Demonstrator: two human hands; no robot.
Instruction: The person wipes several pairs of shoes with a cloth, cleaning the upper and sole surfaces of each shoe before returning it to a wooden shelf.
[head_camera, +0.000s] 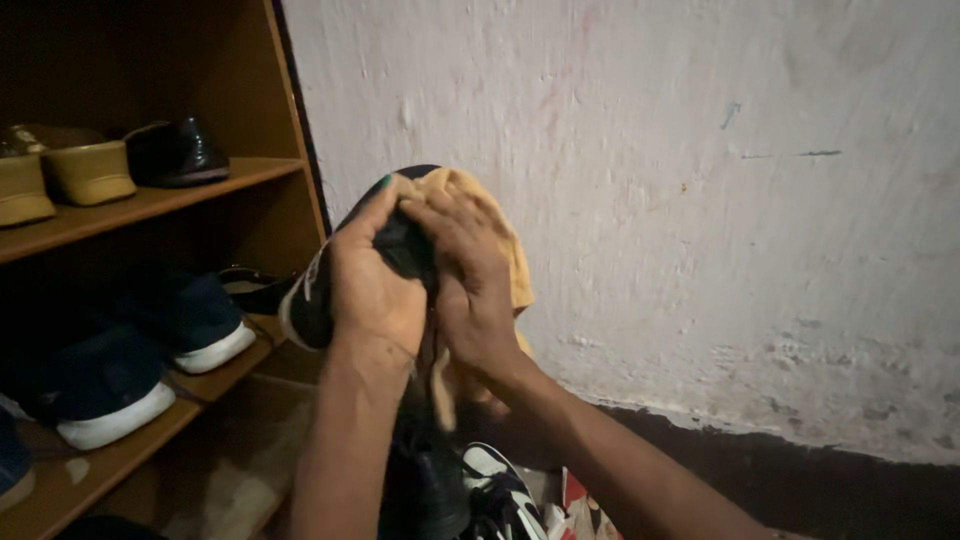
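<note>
Left hand grips black shoe; right hand presses soft yellow cloth.

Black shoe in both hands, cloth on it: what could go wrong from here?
1. The left hand grips the black shoe from one side only, held up clear of the shelf; it could slip while the right hand presses the yellow cloth.
2. A dropped shoe would likely land on the black-and-white shoes below.
3. The view is dim and blurred, so missed spots are likely.

Dim, shadowed shelves — hands perhaps slightly motion-blurred.
</note>
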